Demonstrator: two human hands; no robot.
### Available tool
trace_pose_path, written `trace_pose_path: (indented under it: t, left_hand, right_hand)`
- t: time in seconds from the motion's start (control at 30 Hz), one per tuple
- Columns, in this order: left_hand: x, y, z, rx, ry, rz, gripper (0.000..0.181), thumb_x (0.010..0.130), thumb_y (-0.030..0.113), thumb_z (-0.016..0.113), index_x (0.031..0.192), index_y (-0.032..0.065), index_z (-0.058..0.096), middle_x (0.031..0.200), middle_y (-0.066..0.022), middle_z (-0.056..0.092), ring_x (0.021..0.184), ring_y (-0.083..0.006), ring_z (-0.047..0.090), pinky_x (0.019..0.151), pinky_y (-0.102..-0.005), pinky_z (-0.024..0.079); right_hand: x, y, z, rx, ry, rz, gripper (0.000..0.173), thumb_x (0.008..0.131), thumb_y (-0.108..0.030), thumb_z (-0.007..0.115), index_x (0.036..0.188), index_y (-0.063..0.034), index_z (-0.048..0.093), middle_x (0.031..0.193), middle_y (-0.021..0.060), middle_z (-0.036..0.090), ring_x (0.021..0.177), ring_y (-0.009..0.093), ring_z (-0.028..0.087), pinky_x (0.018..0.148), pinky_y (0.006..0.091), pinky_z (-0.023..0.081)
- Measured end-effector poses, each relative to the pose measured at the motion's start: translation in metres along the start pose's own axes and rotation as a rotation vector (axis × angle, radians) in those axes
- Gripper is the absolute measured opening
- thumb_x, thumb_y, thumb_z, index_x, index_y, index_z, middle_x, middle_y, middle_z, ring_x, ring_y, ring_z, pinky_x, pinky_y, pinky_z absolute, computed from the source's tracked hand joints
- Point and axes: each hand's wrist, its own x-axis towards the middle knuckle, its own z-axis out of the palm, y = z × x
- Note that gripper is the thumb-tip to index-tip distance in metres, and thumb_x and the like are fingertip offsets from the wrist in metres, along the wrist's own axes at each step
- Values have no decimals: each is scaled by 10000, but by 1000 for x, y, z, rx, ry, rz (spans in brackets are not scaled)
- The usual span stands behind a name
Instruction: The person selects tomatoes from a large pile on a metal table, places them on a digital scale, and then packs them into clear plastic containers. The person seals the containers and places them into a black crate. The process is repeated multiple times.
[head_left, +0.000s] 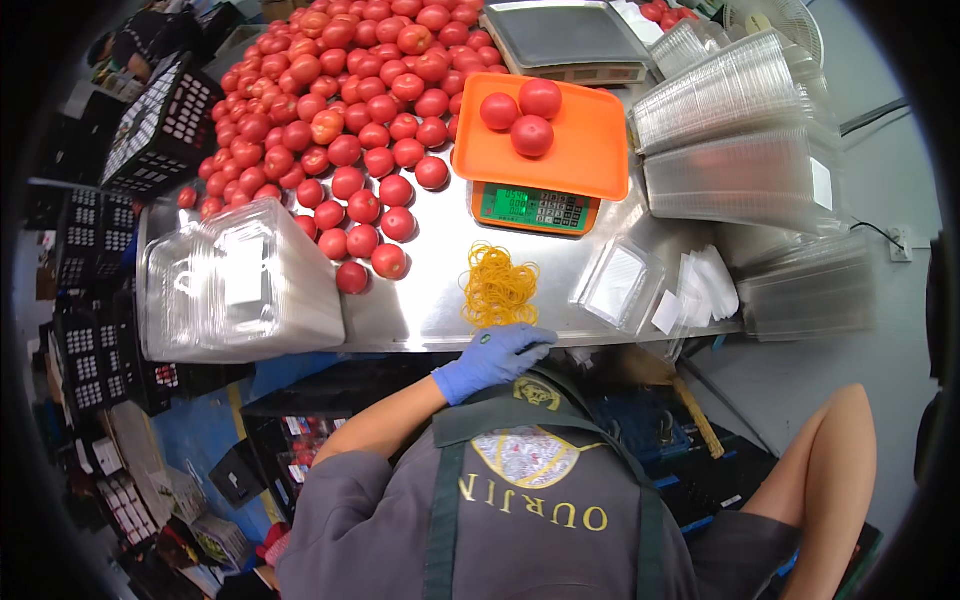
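Observation:
My left hand (499, 358), in a blue glove, rests palm down at the front edge of the steel table (420, 315). Its fingers lie close together and the palm is hidden, so whether anything is under it does not show. A small green spot is on the glove. Just beyond the fingers is a heap of yellow rubber bands (500, 286). Farther back stands a digital scale (534, 208) with an orange tray (480, 161), bearing three tomatoes (532, 136). My right hand is out of view; only the bent right arm (836, 450) shows.
A large pile of tomatoes (360, 97) covers the back left. Stacked clear plastic containers stand left (292, 292) and right (727, 97). A lidded-looking clear container (619, 283) and white paper slips (701, 289) lie at the right front. Behind is another scale (566, 34); black crates (161, 124) stand left.

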Motion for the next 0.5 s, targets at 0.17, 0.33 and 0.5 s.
trace_pose_path:
  t: [0.17,0.33,0.5]
  left_hand:
    - [33,-34,-10,18,-43,233,257,901,225,621,1136,134,671,991,-117,670,891,-310,661,781,-386,535]
    - [100,-40,39,218,-69,527,407,858,196,616,1239,53,610,1177,-152,628,1097,-332,604,1039,-430,418]
    - [144,-70,92,638,-36,757,406,814,158,597,1190,7,605,1071,-155,650,1090,-302,608,1161,-451,313]
  right_hand:
    - [21,17,18,61,-58,13,216,900,-204,615,1033,-34,608,926,88,597,859,235,578,752,370,468]
    - [12,22,26,92,-53,16,236,886,-194,624,1053,-29,606,975,104,597,913,253,573,804,380,458]
    - [-32,22,5,86,68,-22,259,872,-184,634,1073,-24,604,1024,119,597,968,272,567,855,391,449]
